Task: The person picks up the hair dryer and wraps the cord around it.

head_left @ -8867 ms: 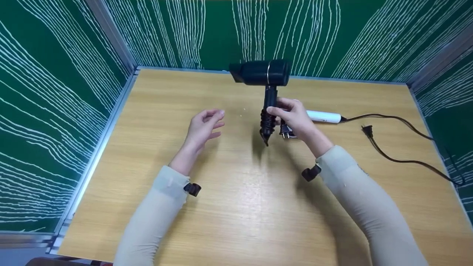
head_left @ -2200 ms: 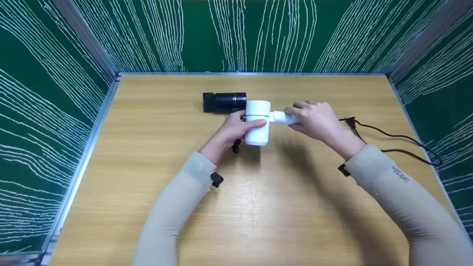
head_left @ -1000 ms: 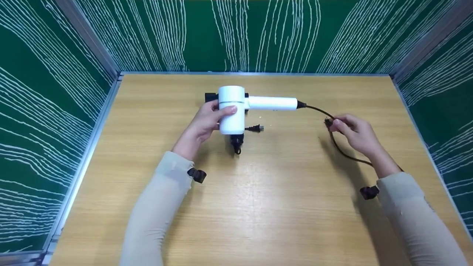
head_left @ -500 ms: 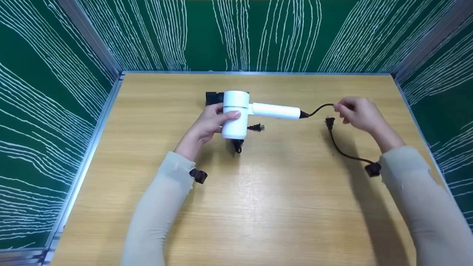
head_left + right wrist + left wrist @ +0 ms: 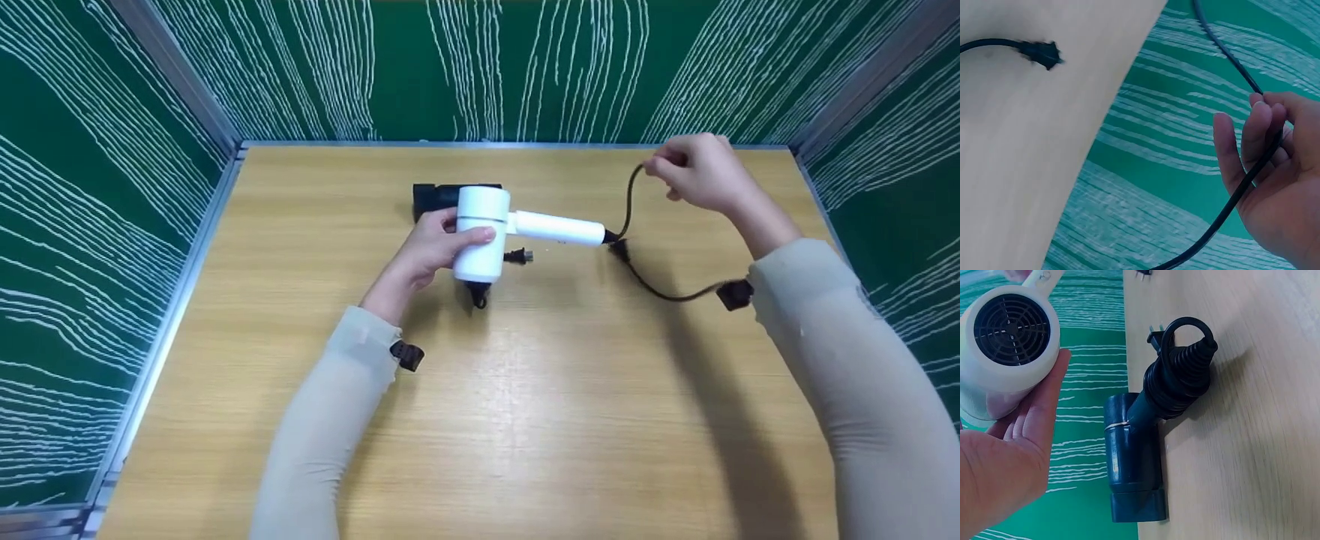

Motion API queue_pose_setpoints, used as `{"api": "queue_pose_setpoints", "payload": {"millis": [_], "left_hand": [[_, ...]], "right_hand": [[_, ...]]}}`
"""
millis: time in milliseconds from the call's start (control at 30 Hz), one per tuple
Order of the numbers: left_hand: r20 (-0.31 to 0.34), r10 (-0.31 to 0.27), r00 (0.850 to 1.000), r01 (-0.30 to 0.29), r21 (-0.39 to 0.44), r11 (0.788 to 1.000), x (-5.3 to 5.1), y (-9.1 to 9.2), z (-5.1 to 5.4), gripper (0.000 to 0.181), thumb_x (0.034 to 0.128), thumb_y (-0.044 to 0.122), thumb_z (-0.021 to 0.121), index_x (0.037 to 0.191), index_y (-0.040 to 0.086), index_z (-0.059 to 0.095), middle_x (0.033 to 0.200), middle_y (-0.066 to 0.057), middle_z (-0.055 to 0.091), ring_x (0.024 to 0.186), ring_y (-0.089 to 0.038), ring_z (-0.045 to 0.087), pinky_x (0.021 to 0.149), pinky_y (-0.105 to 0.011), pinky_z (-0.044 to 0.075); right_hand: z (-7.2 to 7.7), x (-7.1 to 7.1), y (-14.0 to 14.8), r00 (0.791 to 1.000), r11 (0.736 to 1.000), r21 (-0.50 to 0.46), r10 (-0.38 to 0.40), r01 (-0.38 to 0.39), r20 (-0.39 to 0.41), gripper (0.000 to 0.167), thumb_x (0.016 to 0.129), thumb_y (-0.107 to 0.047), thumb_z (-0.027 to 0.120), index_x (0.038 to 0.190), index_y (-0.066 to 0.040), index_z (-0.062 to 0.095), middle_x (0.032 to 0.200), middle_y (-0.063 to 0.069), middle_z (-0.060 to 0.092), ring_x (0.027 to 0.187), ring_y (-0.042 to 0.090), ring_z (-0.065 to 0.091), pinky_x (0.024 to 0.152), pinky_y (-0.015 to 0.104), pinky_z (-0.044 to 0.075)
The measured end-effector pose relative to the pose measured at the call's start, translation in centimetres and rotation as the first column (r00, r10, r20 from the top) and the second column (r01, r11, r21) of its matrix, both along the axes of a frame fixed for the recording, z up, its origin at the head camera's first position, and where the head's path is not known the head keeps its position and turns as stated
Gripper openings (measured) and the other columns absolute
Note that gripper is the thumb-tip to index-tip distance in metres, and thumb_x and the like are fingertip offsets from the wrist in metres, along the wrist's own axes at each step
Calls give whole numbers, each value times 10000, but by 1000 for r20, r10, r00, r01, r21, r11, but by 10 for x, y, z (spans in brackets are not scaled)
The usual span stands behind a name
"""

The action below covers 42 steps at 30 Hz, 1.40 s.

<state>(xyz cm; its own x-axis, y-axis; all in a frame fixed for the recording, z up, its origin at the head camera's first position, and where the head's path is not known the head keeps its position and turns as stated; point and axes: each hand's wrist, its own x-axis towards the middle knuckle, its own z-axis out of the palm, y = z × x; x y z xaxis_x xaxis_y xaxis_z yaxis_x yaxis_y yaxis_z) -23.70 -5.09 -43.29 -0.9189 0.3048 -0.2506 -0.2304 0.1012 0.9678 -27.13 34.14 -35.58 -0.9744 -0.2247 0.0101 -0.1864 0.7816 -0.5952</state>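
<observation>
A white hair dryer is held up off the table by my left hand, which grips its barrel with the thumb in front. In the left wrist view its round black grille faces the camera. My right hand is raised at the back right and pinches the dryer's black cord between thumb and fingers. Beyond that hand the cord loops down to its plug, near the handle end. A black hair dryer lies behind the white one, partly covered by it, its cord wound round the handle.
The black dryer's plug sticks out to the right on the wooden table. Green walls with white streaks enclose the table at the back and both sides.
The black dryer was laid down and the white one picked up. Over the last second my right hand has risen with the cord toward the back; the plug has swung left.
</observation>
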Motion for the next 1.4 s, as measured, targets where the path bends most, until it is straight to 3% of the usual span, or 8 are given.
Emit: {"api": "queue_pose_setpoints", "payload": {"millis": [167,367,533,700,1033,1267,1400], "left_hand": [[10,37,999,-37,9,999,-3,2,-4,660,946,317,839,1479,31,573,1316,-151,683,1152,-314,702,914,-456,625],[46,114,992,-113,-19,993,-6,0,-8,679,951,344,835,1488,33,560,1321,-153,681,1165,-308,697,927,-447,620],[52,144,988,-143,-16,990,-5,-2,-10,706,945,369,839,1495,34,549,1338,-154,671,1179,-311,693,945,-441,615],[50,170,984,-172,34,985,-4,-1,-14,683,932,347,855,1467,30,572,1315,-158,683,1157,-319,705,937,-439,619],[20,195,981,-196,102,975,-6,-1,-17,637,944,315,842,1440,12,582,1286,-176,693,1147,-344,712,921,-463,629],[33,170,985,-173,142,975,-4,0,-15,613,961,310,820,1441,14,580,1294,-178,685,1151,-345,707,930,-479,622],[48,151,987,-157,161,974,-4,1,-15,595,975,296,803,1447,15,572,1298,-179,682,1155,-340,702,953,-493,609]], "right_hand": [[12,3,-22,998,994,-82,70,-70,-7,305,1108,-240,593,1132,20,750,875,120,656,635,136,651,612,200,594],[9,13,-44,992,975,-187,126,-121,12,297,1125,-213,554,1180,29,716,812,113,603,606,148,656,609,246,611],[-6,24,-51,982,955,-231,190,-185,-2,281,1130,-137,518,1250,40,699,911,116,644,602,158,660,593,246,606],[-30,36,-55,967,931,-262,245,-254,-66,302,1103,-47,545,1354,78,658,993,165,694,622,149,647,575,231,591],[-73,52,-65,942,911,-295,213,-287,-258,262,1056,25,618,1284,13,746,955,143,694,624,142,599,534,170,516],[-89,49,-59,948,937,-234,201,-260,-248,221,1064,-15,630,1223,-21,783,939,112,659,650,114,582,485,179,507],[-93,47,-54,967,949,-225,185,-222,-176,198,1072,-55,635,1193,-17,787,952,112,659,646,117,587,468,205,517]]}}
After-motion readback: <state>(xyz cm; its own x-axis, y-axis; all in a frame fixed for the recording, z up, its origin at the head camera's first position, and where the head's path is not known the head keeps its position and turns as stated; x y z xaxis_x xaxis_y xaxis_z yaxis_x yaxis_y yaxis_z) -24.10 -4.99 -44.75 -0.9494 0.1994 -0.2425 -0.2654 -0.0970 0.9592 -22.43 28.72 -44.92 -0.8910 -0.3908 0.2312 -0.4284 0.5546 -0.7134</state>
